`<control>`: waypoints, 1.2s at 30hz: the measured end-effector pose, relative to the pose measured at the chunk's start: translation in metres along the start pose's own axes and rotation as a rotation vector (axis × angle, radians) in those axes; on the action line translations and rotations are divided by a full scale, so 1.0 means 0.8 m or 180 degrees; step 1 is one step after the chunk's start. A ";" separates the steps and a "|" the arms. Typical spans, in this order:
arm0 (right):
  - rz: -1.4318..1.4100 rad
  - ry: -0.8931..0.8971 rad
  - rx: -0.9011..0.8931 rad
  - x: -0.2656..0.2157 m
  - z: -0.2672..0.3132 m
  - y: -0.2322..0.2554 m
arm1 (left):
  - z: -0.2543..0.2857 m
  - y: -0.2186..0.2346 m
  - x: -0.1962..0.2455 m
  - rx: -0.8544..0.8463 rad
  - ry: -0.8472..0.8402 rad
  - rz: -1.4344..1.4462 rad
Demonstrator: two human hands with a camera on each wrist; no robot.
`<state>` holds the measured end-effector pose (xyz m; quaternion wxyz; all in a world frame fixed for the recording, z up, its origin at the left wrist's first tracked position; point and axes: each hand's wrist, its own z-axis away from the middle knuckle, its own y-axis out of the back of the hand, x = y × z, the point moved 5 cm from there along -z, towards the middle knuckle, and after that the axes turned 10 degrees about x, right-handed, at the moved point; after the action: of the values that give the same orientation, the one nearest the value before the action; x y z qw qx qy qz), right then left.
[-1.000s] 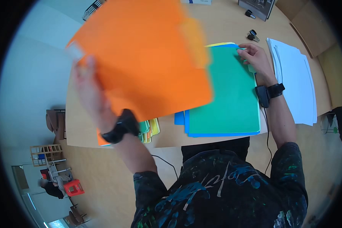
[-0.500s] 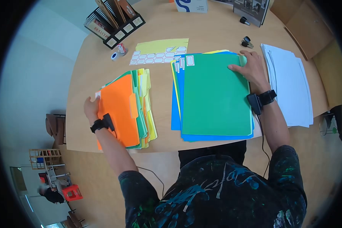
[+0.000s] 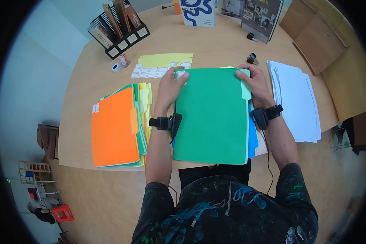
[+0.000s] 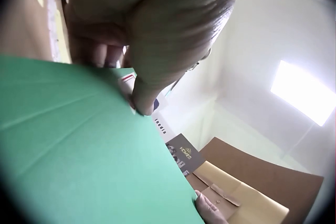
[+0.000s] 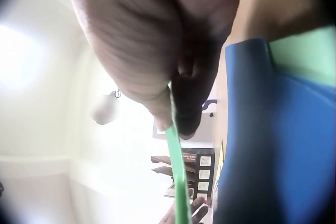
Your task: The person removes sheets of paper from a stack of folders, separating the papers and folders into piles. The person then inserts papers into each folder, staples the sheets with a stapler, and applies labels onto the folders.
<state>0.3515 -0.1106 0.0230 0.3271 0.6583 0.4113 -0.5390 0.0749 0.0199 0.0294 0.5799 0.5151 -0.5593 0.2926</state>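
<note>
The left hand (image 3: 166, 91) is pinching the upper left corner of a large rectangular green paper folder (image 3: 211, 122), its thumb lying on the front beside a small white label with a red border (image 3: 181, 75), its fingers going behind the edge. The right hand (image 3: 256, 83) is pinching the opposite upper corner, thumb in front and fingers behind. This two-corner grip is probably letting the wide, thin folder hang flat without sagging or twisting. Left of the left hand, a fanned pile of orange, green and yellow tabbed folders (image 3: 114, 128) is lying on the pale wooden worktop (image 3: 219, 44); its offset edges are leaving the tabs showing. Beyond that hand is lying a yellow-backed sheet of white labels (image 3: 152, 72), and right of the right hand, a loose stack of white paper (image 3: 299, 101). The head view is showing the green folder covering most of the blue folders (image 3: 252, 136), while the right wrist view is showing it edge-on, raised apart from them. The left wrist view is revealing faint creases across its green face.
</note>
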 end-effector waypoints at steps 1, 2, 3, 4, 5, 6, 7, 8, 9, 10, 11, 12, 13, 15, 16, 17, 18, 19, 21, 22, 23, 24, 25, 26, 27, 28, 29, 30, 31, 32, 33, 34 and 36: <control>-0.0368 -0.0324 0.0092 0.004 -0.001 0.000 | 0.000 -0.004 0.001 -0.0007 -0.0014 0.0021; -0.0734 -0.0660 0.0173 0.008 0.000 0.000 | 0.002 -0.006 -0.002 0.0031 0.0178 0.0662; -0.0797 -0.0783 0.0187 0.008 0.001 0.002 | 0.005 -0.007 -0.004 0.0073 0.0369 0.1299; -0.0788 -0.0772 0.0185 0.009 -0.002 0.003 | 0.005 -0.010 -0.010 0.0075 0.0359 0.1310; -0.0569 -0.0872 0.0062 0.016 -0.003 0.003 | 0.004 -0.014 -0.023 0.0182 0.0376 0.1424; -0.0346 -0.0985 -0.0060 0.023 -0.002 0.003 | 0.005 -0.017 -0.034 0.0288 0.0407 0.1541; -0.0332 -0.0995 -0.0062 0.025 -0.002 0.004 | 0.003 -0.017 -0.042 0.0291 0.0419 0.1553; -0.0204 -0.0912 -0.0191 0.025 -0.002 0.003 | -0.001 -0.012 -0.044 0.0290 0.0089 0.0887; -0.0080 -0.0826 -0.0317 0.025 -0.002 0.001 | -0.003 -0.010 -0.047 0.0283 -0.0241 0.0216; -0.0073 -0.0826 -0.0316 0.028 -0.004 0.003 | -0.002 -0.012 -0.043 0.0282 -0.0240 0.0223; -0.0083 -0.0782 -0.0322 0.029 -0.006 0.005 | 0.003 -0.012 -0.027 0.0354 -0.1016 -0.0485; -0.0091 -0.0740 -0.0330 0.030 -0.006 0.007 | 0.011 -0.016 -0.012 0.0421 -0.1786 -0.1196; -0.0081 -0.0748 -0.0332 0.027 -0.005 0.005 | 0.012 -0.017 -0.011 0.0422 -0.1776 -0.1188; -0.0252 -0.0796 -0.0179 0.021 -0.003 0.003 | 0.013 -0.020 -0.010 0.0189 -0.1558 -0.0747; -0.0243 -0.0794 -0.0193 0.019 -0.003 0.003 | 0.016 -0.019 -0.002 0.0205 -0.1554 -0.0742; -0.0263 -0.0822 -0.0182 0.019 -0.002 0.003 | 0.018 -0.018 -0.001 0.0185 -0.1135 -0.0601; -0.0285 -0.0847 -0.0170 0.018 -0.002 0.003 | 0.019 -0.016 -0.001 0.0164 -0.0720 -0.0458; -0.0281 -0.0846 -0.0183 0.017 -0.001 0.002 | 0.019 -0.014 0.000 0.0177 -0.0717 -0.0456; -0.0324 -0.0813 -0.0182 0.013 0.000 0.002 | 0.021 -0.017 0.007 0.0042 -0.1040 -0.0840; -0.0317 -0.0815 -0.0191 0.014 -0.001 0.002 | 0.022 -0.019 0.005 0.0051 -0.1035 -0.0836; -0.0335 -0.0751 -0.0227 0.014 -0.001 0.001 | 0.024 -0.021 0.004 0.0145 -0.1137 -0.1026; -0.0352 -0.0687 -0.0262 0.014 -0.001 0.001 | 0.026 -0.023 0.003 0.0237 -0.1240 -0.1214; -0.0345 -0.0692 -0.0263 0.012 0.000 0.000 | 0.026 -0.024 -0.003 0.0238 -0.1234 -0.1209; -0.0295 -0.0655 -0.0244 0.009 0.001 0.000 | 0.024 -0.025 -0.005 0.0240 -0.1417 -0.1263; -0.0244 -0.0615 -0.0223 0.006 0.002 0.000 | 0.024 -0.025 -0.007 0.0242 -0.1605 -0.1317; -0.0236 -0.0611 -0.0222 0.005 0.001 0.000 | 0.023 -0.023 -0.004 0.0245 -0.1608 -0.1308; -0.0285 -0.0542 -0.0200 0.005 0.001 0.000 | 0.022 -0.021 -0.004 0.0138 -0.1414 -0.0996; -0.0333 -0.0473 -0.0178 0.005 0.000 0.001 | 0.021 -0.020 -0.005 0.0032 -0.1219 -0.0685; -0.0324 -0.0471 -0.0186 0.007 -0.001 0.002 | 0.022 -0.020 -0.001 0.0041 -0.1217 -0.0677; -0.0326 -0.0507 -0.0204 0.009 -0.002 0.003 | 0.024 -0.018 -0.003 0.0022 -0.0868 -0.0336; -0.0332 -0.0538 -0.0218 0.012 -0.003 0.003 | 0.024 -0.017 -0.005 -0.0001 -0.0525 0.0002; -0.0331 -0.0531 -0.0219 0.011 -0.003 0.002 | 0.025 -0.017 -0.007 0.0002 -0.0532 0.0003; -0.0343 -0.0522 -0.0152 0.009 -0.001 0.000 | 0.023 -0.017 -0.015 -0.0022 -0.0274 0.0386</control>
<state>0.3524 -0.1085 0.0164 0.3458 0.5809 0.4306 -0.5979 0.0788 0.0018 0.0114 0.5383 0.4904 -0.6149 0.3028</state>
